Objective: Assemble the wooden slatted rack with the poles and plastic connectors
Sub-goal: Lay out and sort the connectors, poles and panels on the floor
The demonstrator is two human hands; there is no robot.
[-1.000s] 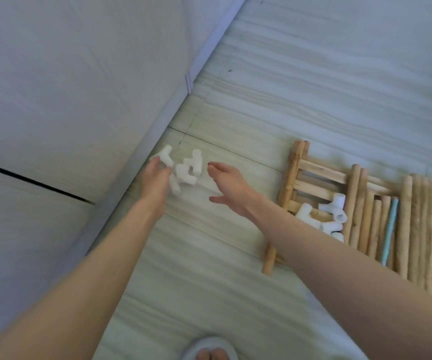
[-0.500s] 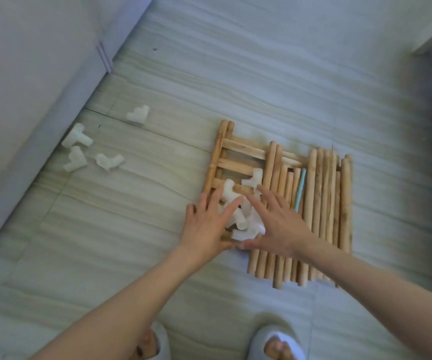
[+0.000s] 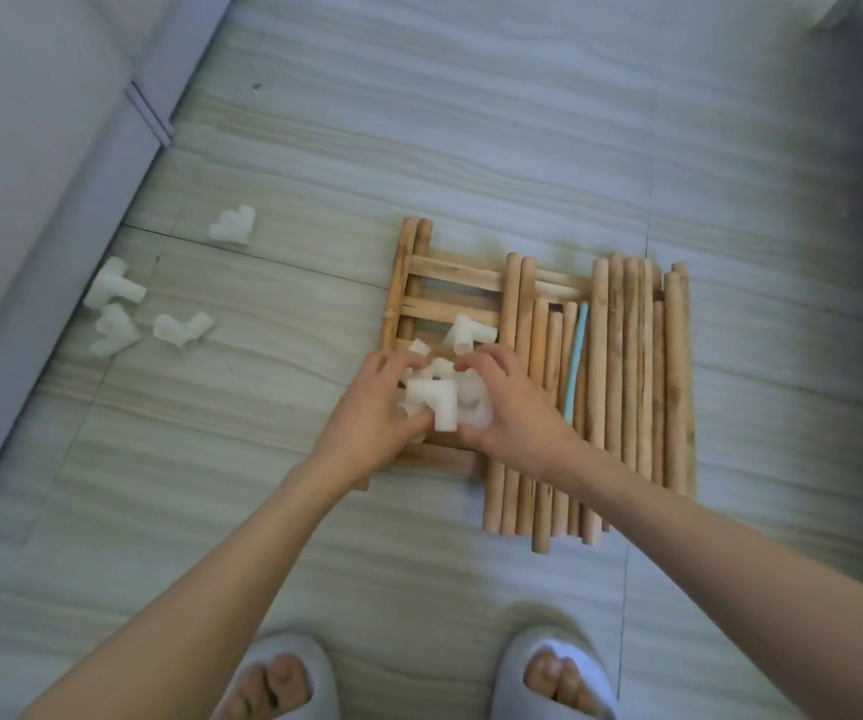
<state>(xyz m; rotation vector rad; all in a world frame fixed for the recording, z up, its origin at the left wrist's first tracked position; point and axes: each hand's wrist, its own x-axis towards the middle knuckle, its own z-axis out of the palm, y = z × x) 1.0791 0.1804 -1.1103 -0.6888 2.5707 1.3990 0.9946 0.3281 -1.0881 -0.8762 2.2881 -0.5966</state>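
Both hands, left [image 3: 375,407] and right [image 3: 510,407], have closed their grip around the connector pile [image 3: 440,394] at 12 o'clock: gathering step; sorting follows.

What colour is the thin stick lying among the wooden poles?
Light blue thin stick, clearest in the head view.

No writing, label, brand, number or sign can be read anywhere here; every surface in view is plain and unmarked.
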